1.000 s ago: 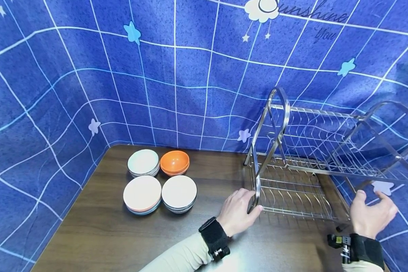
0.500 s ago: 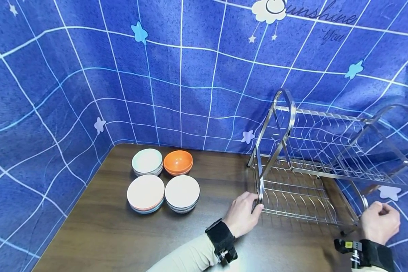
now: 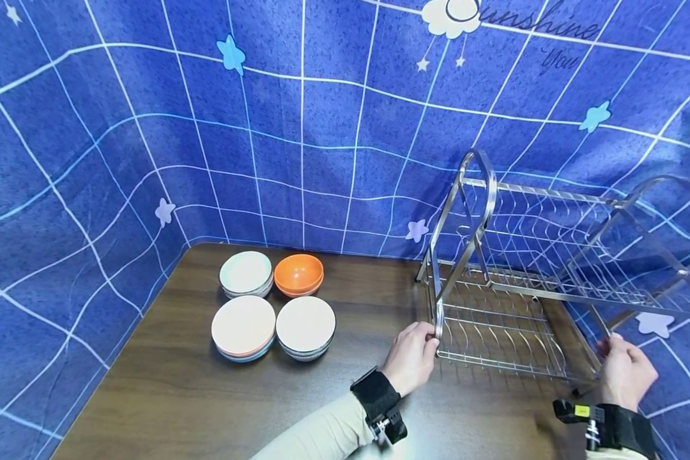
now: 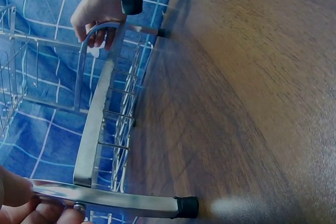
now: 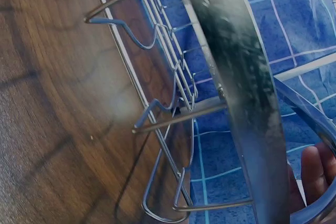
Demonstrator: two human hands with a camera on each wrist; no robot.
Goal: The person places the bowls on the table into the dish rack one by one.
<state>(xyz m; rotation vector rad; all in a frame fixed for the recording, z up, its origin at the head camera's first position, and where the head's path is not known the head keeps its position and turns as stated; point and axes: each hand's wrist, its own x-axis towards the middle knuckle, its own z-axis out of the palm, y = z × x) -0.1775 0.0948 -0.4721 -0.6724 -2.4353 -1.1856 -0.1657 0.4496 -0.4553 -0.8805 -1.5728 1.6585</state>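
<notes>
A two-tier metal dish rack point(image 3: 543, 294) stands at the right of the table. My left hand point(image 3: 411, 359) grips the tube at its front left corner; in the left wrist view the thumb point(image 4: 14, 188) lies over the tube and the fingers curl beneath, close to a black-capped foot point(image 4: 187, 207). At the front right corner my right hand point(image 3: 627, 374) has its fingers curled round the rack's side tube. In the right wrist view, fingers point(image 5: 313, 171) show inside the curved tube, beside a broad metal bar point(image 5: 247, 93).
Left of the rack, stacked bowls stand on the brown wooden table point(image 3: 218, 409): pale green point(image 3: 245, 271), orange point(image 3: 299, 275), cream with a pinkish rim point(image 3: 244, 326) and white with a dark rim point(image 3: 306, 324). A blue patterned cloth point(image 3: 333, 128) hangs behind and at both sides.
My right hand, spread apart from the rack a second ago, has come in and taken hold of its right side tube. The left hand has tightened round the left corner. The bowls have stayed put.
</notes>
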